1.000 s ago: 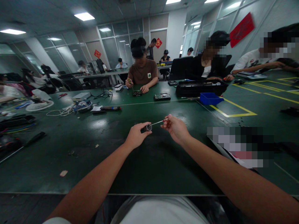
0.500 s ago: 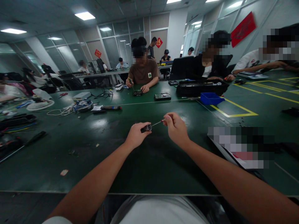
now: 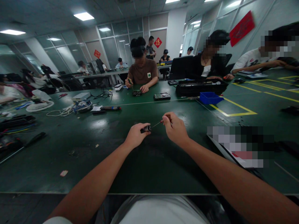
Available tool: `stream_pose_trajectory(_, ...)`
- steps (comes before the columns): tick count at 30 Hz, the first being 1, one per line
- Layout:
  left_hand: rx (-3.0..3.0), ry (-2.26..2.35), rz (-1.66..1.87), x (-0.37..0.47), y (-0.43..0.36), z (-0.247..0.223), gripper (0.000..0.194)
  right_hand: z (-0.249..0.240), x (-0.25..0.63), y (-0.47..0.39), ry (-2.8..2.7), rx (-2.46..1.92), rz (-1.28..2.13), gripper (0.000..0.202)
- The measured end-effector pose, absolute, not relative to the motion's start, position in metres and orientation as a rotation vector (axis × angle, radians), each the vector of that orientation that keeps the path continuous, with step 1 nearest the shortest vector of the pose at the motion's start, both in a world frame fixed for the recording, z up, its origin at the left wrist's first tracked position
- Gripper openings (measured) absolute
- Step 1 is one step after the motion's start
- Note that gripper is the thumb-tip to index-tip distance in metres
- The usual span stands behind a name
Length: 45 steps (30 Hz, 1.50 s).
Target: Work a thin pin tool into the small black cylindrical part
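My left hand (image 3: pixel 135 135) is closed around a short dark cylinder (image 3: pixel 146 128), its round open end turned to the right. In my right hand (image 3: pixel 174 129) is a screwdriver (image 3: pixel 157 124) with a reddish handle, gripped between thumb and fingers. Its thin metal shaft points left and down at the cylinder's end. Whether the tip touches the rim or stands just off it I cannot tell. Both hands are held over the green table (image 3: pixel 140 168), and the cylinder's rear part is hidden in my left palm.
Across the table a co-worker (image 3: pixel 143 73) handles a small device near a hard drive (image 3: pixel 162 96). A blue bin (image 3: pixel 210 98) and a long black casing (image 3: pixel 201 88) stand at the back right. A long screwdriver (image 3: pixel 23 147) lies left; a partly blurred pad (image 3: pixel 233 149) lies right.
The cylinder's open end has turned slightly, showing less of its face. My right hand has tilted a little, and the screwdriver's handle shows more. Both hands keep their hold.
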<state>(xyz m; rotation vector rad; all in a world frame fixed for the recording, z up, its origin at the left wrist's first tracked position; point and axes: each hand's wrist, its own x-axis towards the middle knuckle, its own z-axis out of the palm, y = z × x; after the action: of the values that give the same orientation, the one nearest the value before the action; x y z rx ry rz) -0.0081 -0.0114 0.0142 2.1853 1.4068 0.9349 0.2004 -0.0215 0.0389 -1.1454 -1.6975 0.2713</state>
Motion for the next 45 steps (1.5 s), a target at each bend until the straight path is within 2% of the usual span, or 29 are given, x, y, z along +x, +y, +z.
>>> stream_pose_trajectory(12, 1.68, 1.295, 1.228, -0.01, 0.004, 0.0, 0.043, 0.035, 0.201, -0.021, -1.646, -1.178, 0.289, 0.022)
stream_pose_trajectory(16, 1.496, 1.227, 1.24, -0.009, 0.003, 0.002, 0.033, 0.034, 0.201, -0.02, -1.627, -1.152, 0.301, 0.022)
stream_pose_trajectory(20, 1.707, 1.325, 1.134, -0.008, -0.008, 0.012, 0.032, 0.032, 0.201, -0.019, -1.608, -1.144, 0.306, 0.022)
stream_pose_trajectory(28, 2.324, 1.355, 0.633, 0.001, -0.022, 0.023, 0.023, 0.033, 0.201, -0.02, -1.577, -1.115, 0.313, 0.021)
stream_pose_trajectory(32, 2.47, 1.335, 0.376, 0.001, -0.022, 0.018, 0.037, 0.031, 0.199, -0.019, -1.58, -1.112, 0.35, 0.021)
stream_pose_trajectory(36, 2.571, 1.402, 0.211, 0.004, -0.022, 0.016, 0.041, 0.03, 0.199, -0.019, -1.586, -1.118, 0.36, 0.022)
stream_pose_trajectory(41, 2.576, 1.422, 0.204, 0.005, -0.022, 0.018, 0.032, 0.03, 0.199, -0.019, -1.587, -1.111, 0.383, 0.023)
stream_pose_trajectory(45, 2.365, 1.391, 0.476, 0.0, -0.022, 0.019, 0.024, 0.03, 0.199, -0.019, -1.58, -1.11, 0.4, 0.023)
